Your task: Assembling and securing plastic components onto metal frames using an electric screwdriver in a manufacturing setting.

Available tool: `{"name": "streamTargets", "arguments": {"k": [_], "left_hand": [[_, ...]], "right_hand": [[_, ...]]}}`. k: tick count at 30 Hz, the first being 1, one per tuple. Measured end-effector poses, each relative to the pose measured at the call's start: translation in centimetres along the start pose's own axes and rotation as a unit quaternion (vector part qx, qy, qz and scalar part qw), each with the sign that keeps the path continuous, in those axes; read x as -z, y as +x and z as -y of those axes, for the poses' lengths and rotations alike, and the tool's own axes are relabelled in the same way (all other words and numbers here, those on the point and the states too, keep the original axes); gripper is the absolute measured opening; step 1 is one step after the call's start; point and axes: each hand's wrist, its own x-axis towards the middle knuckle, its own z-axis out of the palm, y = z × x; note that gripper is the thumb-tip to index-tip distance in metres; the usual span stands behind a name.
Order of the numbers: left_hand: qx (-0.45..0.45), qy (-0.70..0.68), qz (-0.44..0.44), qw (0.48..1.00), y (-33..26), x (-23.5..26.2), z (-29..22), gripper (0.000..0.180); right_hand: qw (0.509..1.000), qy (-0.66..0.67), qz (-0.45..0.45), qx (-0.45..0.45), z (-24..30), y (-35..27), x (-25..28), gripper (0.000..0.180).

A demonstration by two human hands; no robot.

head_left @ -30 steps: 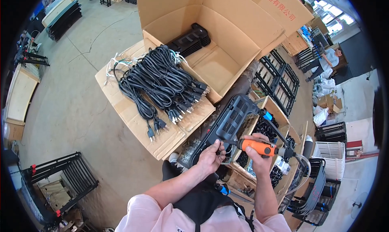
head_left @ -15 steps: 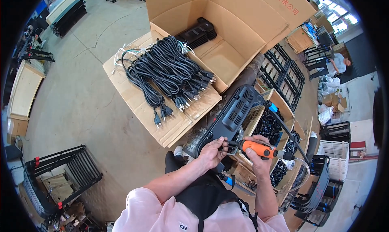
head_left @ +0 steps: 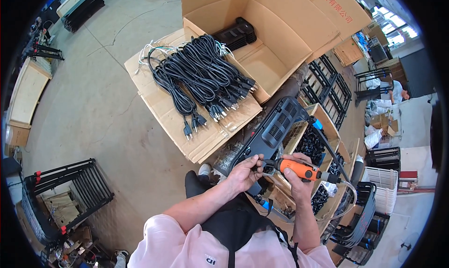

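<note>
My right hand (head_left: 301, 181) grips an orange pneumatic screwdriver (head_left: 295, 169), held level with its bit pointing left and a clear hose at its back end. At the bit's tip, the fingers of my left hand (head_left: 244, 174) are pinched together; whatever is between them is too small to make out. Just beyond both hands lies a long black plastic housing (head_left: 276, 132) with slotted vents, tilted up to the right. My left hand is at its near end and hides part of it.
Behind the housing stands an open cardboard box (head_left: 269, 62) with black housings inside. Coiled black power cords (head_left: 201, 76) lie on its flap. Wooden bins of small black parts (head_left: 311, 146) sit to the right. Black metal frames (head_left: 77, 188) stand at lower left.
The view has shifted slightly, so the box and cords sit a little further right. Both hands keep almost the same place and grip. A distant person at right has moved lower.
</note>
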Motion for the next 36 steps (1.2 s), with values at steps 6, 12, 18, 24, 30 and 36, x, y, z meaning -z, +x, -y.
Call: {"name": "streamTargets", "arguments": {"k": [6, 12, 18, 24, 30, 36], "left_hand": [[-0.004, -0.007, -0.03, 1.0, -0.3, -0.1, 0.5, 0.028], [-0.006, 0.107, -0.065, 0.992, -1.6, -0.8, 1.6, 0.03], [0.037, 0.187, -0.009, 0.982, -2.2, 1.8, 1.3, 0.024], [0.009, 0.267, -0.016, 0.964, -2.8, 1.8, 1.2, 0.027], [0.007, 0.157, -0.042, 0.987, -3.6, 1.3, 0.2, 0.026], [0.008, 0.11, -0.04, 0.993, -2.9, 3.2, 0.7, 0.024]], "right_hand": [[1.0, -0.018, -0.001, 0.011, -1.3, 0.4, -1.3, 0.052], [0.999, -0.035, -0.012, 0.012, -3.0, 2.0, -2.8, 0.05], [0.998, -0.054, -0.009, 0.027, -4.3, 3.0, -3.1, 0.049], [0.996, -0.081, 0.016, 0.013, -3.0, 3.8, -4.4, 0.042], [0.994, -0.089, 0.058, 0.034, -4.4, 4.8, -4.8, 0.029], [0.996, -0.069, 0.052, 0.008, -3.6, 4.7, -5.1, 0.037]]}}
